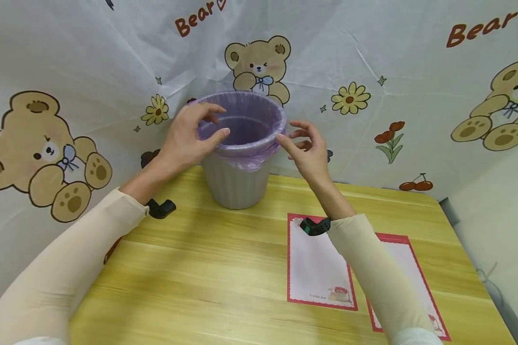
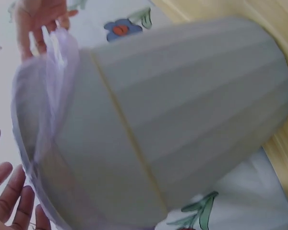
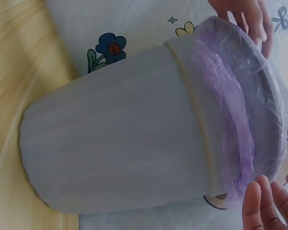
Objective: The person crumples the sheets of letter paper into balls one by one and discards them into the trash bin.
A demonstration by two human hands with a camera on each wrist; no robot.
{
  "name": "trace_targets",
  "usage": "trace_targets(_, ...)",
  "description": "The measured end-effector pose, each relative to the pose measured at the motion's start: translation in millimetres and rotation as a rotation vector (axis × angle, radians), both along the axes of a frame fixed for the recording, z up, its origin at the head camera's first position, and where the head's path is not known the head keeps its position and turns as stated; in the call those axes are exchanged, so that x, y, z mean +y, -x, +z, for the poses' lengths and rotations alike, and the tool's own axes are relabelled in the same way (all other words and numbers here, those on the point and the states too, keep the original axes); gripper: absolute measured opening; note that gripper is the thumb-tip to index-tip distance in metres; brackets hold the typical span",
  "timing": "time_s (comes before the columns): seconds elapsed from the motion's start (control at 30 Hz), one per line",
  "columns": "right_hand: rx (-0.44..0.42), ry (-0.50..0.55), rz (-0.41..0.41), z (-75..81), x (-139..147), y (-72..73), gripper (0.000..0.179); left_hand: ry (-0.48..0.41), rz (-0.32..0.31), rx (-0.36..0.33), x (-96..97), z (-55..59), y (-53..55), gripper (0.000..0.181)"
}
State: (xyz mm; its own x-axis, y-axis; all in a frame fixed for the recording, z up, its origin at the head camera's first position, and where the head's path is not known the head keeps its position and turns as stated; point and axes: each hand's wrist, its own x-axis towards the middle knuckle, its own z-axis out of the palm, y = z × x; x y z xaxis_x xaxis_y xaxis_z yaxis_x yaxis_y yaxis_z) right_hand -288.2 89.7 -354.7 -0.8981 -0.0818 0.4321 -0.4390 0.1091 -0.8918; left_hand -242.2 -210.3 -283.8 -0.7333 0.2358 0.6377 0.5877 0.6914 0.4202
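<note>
A grey trash can [image 1: 236, 187] with ribbed sides stands upright at the back of the table. A thin purple trash bag [image 1: 250, 160] lines it, its edge folded outward over the rim and hanging loosely in front. My left hand [image 1: 189, 136] is at the left side of the rim, thumb and fingers spread apart, with nothing gripped. On the opposite side, my right hand [image 1: 308, 151] has its fingers loosely bent close to the rim. In the right wrist view, the right fingertips [image 3: 261, 199] are beside the bag's edge; whether they touch it I cannot tell.
Two red-bordered sheets of paper [image 1: 317, 268] lie on the right part of the yellow wood-grain table [image 1: 190, 282], one partly under the right forearm. A white cloth [image 1: 319, 52] printed with bears and flowers hangs directly behind the can.
</note>
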Motion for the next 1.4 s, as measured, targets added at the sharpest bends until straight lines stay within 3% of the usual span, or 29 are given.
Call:
trace_targets(0.2, 0.017, 0.018, 0.003, -11.3, 11.8, -1.4, 0.041, -0.134, -0.079, 0.067, 12.2, -11.1, -15.9, 0.034)
trace_targets(0.47, -0.069, 0.132, 0.059, -27.1, 28.0, -10.6, 0.032, -0.275, -0.143, 0.102, 21.6, -24.5, -33.9, 0.033)
trace_targets(0.67, -0.062, 0.178, 0.092, -39.3, 41.5, -18.6, 0.033, -0.370, -0.180, 0.017, 28.0, -35.9, -48.3, 0.032)
trace_targets(0.83, -0.053, 0.151, 0.104, -55.0, 56.7, -27.9, 0.038, -0.407, -0.220, -0.055, 35.0, -50.6, -59.3, 0.035)
trace_targets(1.03, -0.090, 0.050, 0.119, -79.4, 81.1, -45.0, 0.045, -0.430, -0.235, -0.115, 42.4, -74.9, -64.4, 0.035)
trace_targets(1.4, -0.177, -0.205, 0.100, -119.9, 126.3, -78.3, 0.043, -0.419, -0.218, -0.257, 48.2, -126.4, -76.1, 0.034)
